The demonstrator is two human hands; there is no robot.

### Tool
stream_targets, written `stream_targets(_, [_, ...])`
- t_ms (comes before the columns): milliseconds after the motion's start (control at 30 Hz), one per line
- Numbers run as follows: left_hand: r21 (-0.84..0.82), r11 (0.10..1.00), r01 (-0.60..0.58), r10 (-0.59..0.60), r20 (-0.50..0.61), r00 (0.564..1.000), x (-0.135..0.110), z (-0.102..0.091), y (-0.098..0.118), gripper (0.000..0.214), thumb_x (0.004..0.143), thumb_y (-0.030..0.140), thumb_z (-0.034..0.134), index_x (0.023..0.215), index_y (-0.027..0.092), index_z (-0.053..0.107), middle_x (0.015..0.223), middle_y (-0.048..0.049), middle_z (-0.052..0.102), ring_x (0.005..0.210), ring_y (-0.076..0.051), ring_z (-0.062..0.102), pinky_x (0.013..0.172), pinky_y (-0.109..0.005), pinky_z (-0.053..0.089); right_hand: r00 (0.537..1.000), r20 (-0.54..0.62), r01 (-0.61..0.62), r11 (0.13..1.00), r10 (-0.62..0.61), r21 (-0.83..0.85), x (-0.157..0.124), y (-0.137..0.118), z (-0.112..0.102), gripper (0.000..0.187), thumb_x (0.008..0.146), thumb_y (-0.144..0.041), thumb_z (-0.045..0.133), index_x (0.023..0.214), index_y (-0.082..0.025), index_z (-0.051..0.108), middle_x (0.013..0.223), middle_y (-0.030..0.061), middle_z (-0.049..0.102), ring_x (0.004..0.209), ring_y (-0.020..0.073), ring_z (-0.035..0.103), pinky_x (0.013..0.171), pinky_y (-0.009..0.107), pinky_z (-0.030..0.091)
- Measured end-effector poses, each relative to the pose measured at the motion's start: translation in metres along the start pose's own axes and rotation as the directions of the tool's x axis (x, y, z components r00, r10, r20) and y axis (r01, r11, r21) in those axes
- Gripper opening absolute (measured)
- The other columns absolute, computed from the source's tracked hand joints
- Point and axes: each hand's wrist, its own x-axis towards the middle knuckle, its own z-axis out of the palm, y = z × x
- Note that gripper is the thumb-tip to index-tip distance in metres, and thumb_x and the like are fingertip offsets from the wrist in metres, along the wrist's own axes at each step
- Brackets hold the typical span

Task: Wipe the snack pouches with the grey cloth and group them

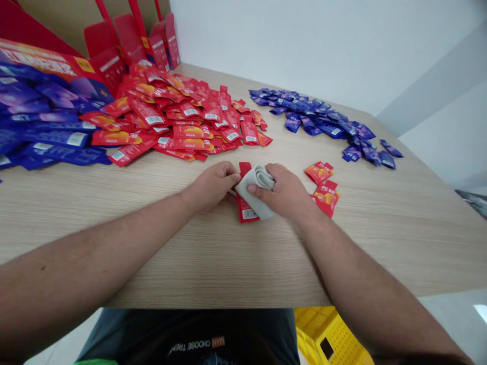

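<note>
Near the table's middle, a red packet (pixel 247 213) with a white barcode label is partly hidden behind a folded pale grey cloth (pixel 258 203). My right hand (pixel 289 192) is closed round the rolled cloth, thumb on its near face, and the cloth lies against the packet. My left hand (pixel 215 185) pinches at the packet's left edge, thumb and forefinger together. Just right of my right hand lie a few red packets with orange fruit prints (pixel 319 172), some partly covered by my forearm.
A large heap of red packets (pixel 190 116) lies at the back left, beside purple-blue packets (pixel 45 116). Red cartons (pixel 102 56) stand behind them. Small blue packets (pixel 315 111) spread along the back right. A yellow plastic basket (pixel 342 339) sits below the table's front edge.
</note>
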Motion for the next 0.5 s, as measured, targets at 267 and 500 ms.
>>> stream_targets(267, [-0.067,0.998,-0.003,-0.002,-0.072,0.997,0.0,0.0012,0.0038,0.014,0.075,0.011,0.056,0.073,0.021,0.047,0.056,0.0053,0.048,0.048,-0.01,0.046,0.045,-0.023,0.037,0.987,0.092,0.13,0.991,-0.129,-0.007,-0.0017,-0.0041,0.0013,0.033,0.087,-0.053,0.067,0.085,-0.021,0.057,0.085,0.003,0.057,0.081,0.0202,0.051,0.072,0.031,0.036])
stream_targets(500, [-0.161,0.987,-0.003,-0.013,-0.098,0.995,0.0026,0.0009,0.0041,0.015,0.072,0.011,0.056,0.075,0.022,0.046,0.056,0.0057,0.049,0.048,-0.011,0.049,0.045,-0.022,0.04,0.992,0.05,0.114,0.993,-0.114,-0.005,-0.0018,-0.0041,0.0048,0.033,0.087,-0.051,0.068,0.084,-0.021,0.056,0.086,0.0034,0.057,0.084,0.0206,0.052,0.074,0.031,0.037])
